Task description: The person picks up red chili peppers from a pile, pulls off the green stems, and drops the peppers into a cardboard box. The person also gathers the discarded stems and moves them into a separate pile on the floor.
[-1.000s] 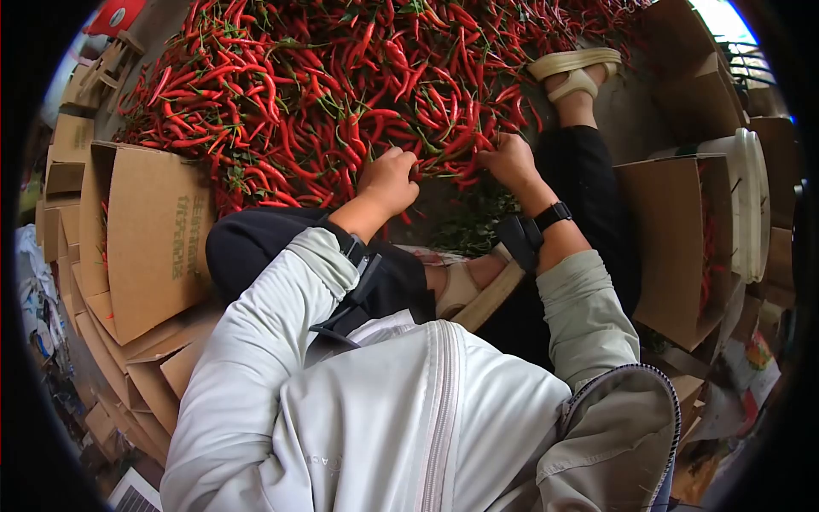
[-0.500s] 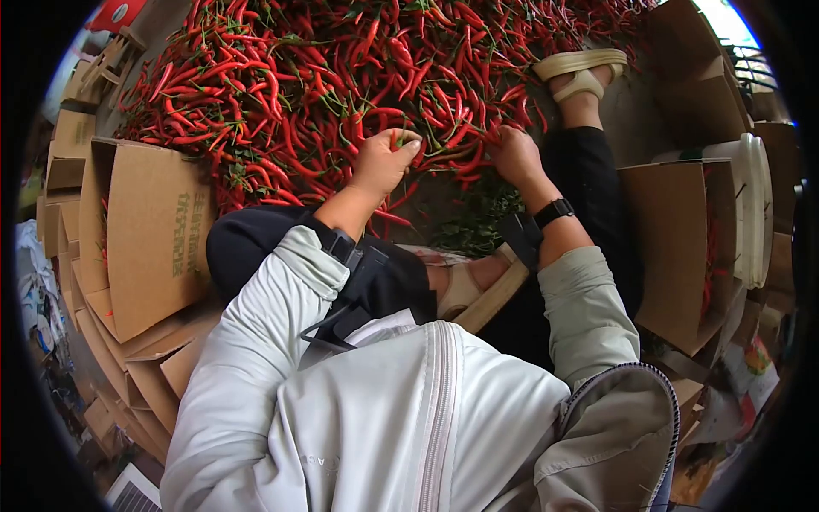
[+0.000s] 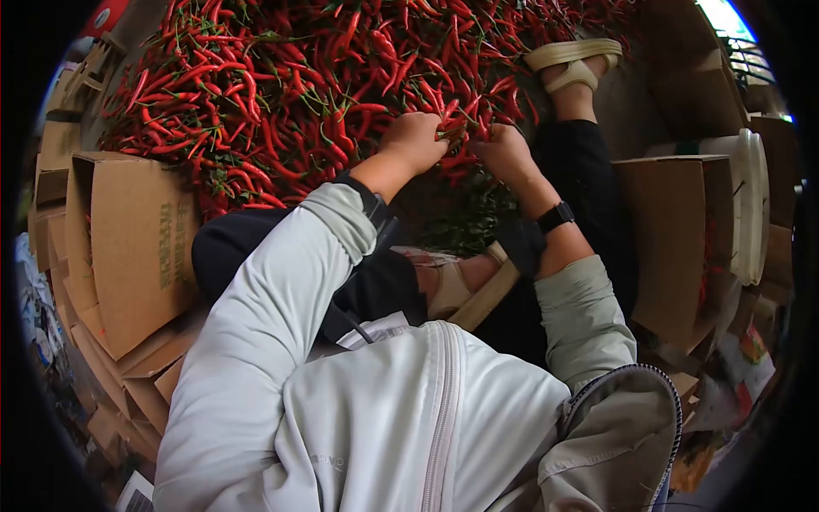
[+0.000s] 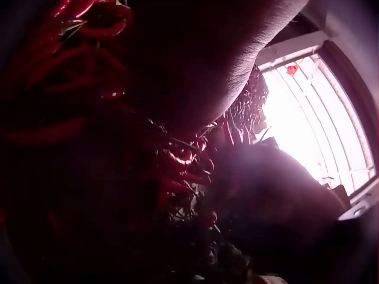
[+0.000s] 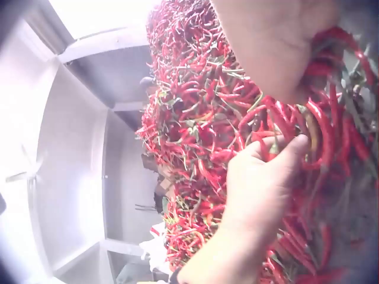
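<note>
Red chili peppers [image 3: 281,102] with green stems lie in a wide heap on the floor. My left hand [image 3: 411,143] pinches several peppers [image 3: 452,128] between thumb and fingers; the right wrist view shows this left hand [image 5: 260,183] with red peppers and one brownish pepper [image 5: 312,133] at its fingertips. Close beside it, my right hand [image 3: 505,155] has curled fingers around red peppers at the heap's near edge, its fingertips partly hidden. From the right wrist, that right hand [image 5: 272,47] appears large above the peppers. The left wrist view is very dark.
Cardboard boxes stand at left [image 3: 141,247] and right [image 3: 670,239], the right one holding some peppers. Beside that is a white bucket [image 3: 749,205]. Green leaves [image 3: 469,218] lie between my legs, near a sandal [image 3: 452,290]; another sandalled foot [image 3: 573,68] borders the heap.
My left hand has moved right, close to my right hand, and a small bunch of peppers now shows at its fingers. My right hand has shifted slightly left.
</note>
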The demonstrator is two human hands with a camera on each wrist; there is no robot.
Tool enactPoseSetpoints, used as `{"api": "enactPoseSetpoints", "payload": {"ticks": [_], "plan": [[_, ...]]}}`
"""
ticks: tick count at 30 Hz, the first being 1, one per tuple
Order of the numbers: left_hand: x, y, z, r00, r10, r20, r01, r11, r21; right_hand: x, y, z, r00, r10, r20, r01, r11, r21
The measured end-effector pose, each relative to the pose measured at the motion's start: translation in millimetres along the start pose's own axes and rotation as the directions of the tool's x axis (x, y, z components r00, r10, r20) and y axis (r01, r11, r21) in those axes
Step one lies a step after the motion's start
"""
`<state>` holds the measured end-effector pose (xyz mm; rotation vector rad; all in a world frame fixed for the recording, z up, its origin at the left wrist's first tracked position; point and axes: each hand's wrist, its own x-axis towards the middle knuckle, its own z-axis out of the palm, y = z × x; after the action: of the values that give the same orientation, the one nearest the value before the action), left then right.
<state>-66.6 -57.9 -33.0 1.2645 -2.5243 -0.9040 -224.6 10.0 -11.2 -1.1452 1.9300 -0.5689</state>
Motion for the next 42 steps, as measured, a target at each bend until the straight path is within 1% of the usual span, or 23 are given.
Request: {"api": "enactPoseSetpoints", "payload": {"ticks": [2,5,6,7,8,9,11,12,13,15,19,23,25,29,30,31,33,35,36,37,39,41,42], "plan": [[-9,-8,-8,0.998,-0.002,-0.055,-0.004,0.995,-0.105,-5,-13,9,0.995,-0.005,-0.098,-0.034,0.921,-0.388],[-26,-17,-18,0.992,-0.047,-0.119,0.010,0.957,-0.291,-3,-13,18,0.996,0.027,-0.087,-0.062,0.906,-0.418],[-30,-23,-18,0.992,-0.100,-0.071,0.043,0.825,-0.564,1,-7,19,0.996,0.025,-0.087,-0.059,0.908,-0.414],[-34,-30,-20,0.991,-0.137,-0.011,0.077,0.616,-0.784,6,4,19,0.998,0.056,-0.040,-0.065,0.959,-0.278],[-41,-28,-34,0.971,-0.201,0.131,0.220,0.532,-0.817,7,8,15,0.997,0.079,0.011,-0.077,0.988,-0.137],[-45,-31,-39,0.971,-0.200,0.128,0.218,0.535,-0.817,8,12,11,0.997,0.077,0.010,-0.075,0.988,-0.135],[-50,-34,-45,0.949,-0.219,0.228,0.260,0.131,-0.957,6,17,4,0.996,0.070,0.058,-0.082,0.966,0.247],[-51,-36,-46,0.942,-0.204,0.266,0.276,0.021,-0.961,-3,2,-6,0.989,0.093,0.116,-0.123,0.952,0.279],[-52,-36,-44,0.944,-0.201,0.263,0.273,0.020,-0.962,-9,-3,-11,0.989,0.092,0.112,-0.120,0.953,0.277],[-58,-28,-47,0.926,-0.244,0.288,0.240,-0.208,-0.948,-20,-14,-20,0.998,0.005,0.059,-0.026,0.932,0.362],[-60,-34,-45,0.917,-0.244,0.315,0.226,-0.334,-0.915,-18,-9,-27,0.998,-0.031,0.056,0.008,0.929,0.370],[-59,-30,-46,0.930,-0.221,0.293,0.248,-0.211,-0.945,-24,-15,-30,0.989,-0.052,0.135,0.015,0.964,0.265],[-59,-24,-41,0.912,-0.308,0.272,0.284,-0.005,-0.959,-19,-10,-26,0.985,-0.170,0.027,0.158,0.955,0.251],[-55,-18,-35,0.904,-0.379,0.197,0.301,0.238,-0.923,-5,-5,-26,0.996,-0.066,-0.053,0.077,0.968,0.240],[-55,-18,-33,0.903,-0.380,0.200,0.304,0.237,-0.923,-2,-5,-21,0.974,-0.206,-0.094,0.201,0.978,-0.060],[-54,-18,-30,0.918,-0.361,0.164,0.276,0.287,-0.917,0,-5,-15,0.933,-0.349,-0.090,0.297,0.886,-0.356],[-52,-17,-23,0.930,-0.344,0.129,0.251,0.338,-0.907,3,2,2,0.887,-0.459,0.059,0.419,0.743,-0.521],[-46,-15,-15,0.958,-0.286,-0.005,0.157,0.541,-0.827,1,5,12,0.881,-0.446,0.156,0.441,0.658,-0.610],[-42,-16,-13,0.978,-0.130,-0.163,-0.002,0.776,-0.630,0,4,14,0.890,-0.434,0.140,0.414,0.641,-0.646],[-37,-16,-12,0.978,-0.131,-0.161,0.000,0.777,-0.630,-1,3,14,0.899,-0.421,0.123,0.385,0.623,-0.681],[-28,-7,-15,0.946,0.116,-0.304,-0.207,0.936,-0.286,-2,2,6,0.909,-0.397,0.122,0.374,0.652,-0.660],[-13,-10,-1,0.951,0.117,-0.286,-0.202,0.936,-0.289,-6,1,-12,0.893,-0.451,-0.007,0.370,0.742,-0.560],[-7,-13,7,0.932,0.203,-0.301,-0.264,0.947,-0.180,-8,0,-20,0.869,-0.495,-0.014,0.393,0.705,-0.590]]}}
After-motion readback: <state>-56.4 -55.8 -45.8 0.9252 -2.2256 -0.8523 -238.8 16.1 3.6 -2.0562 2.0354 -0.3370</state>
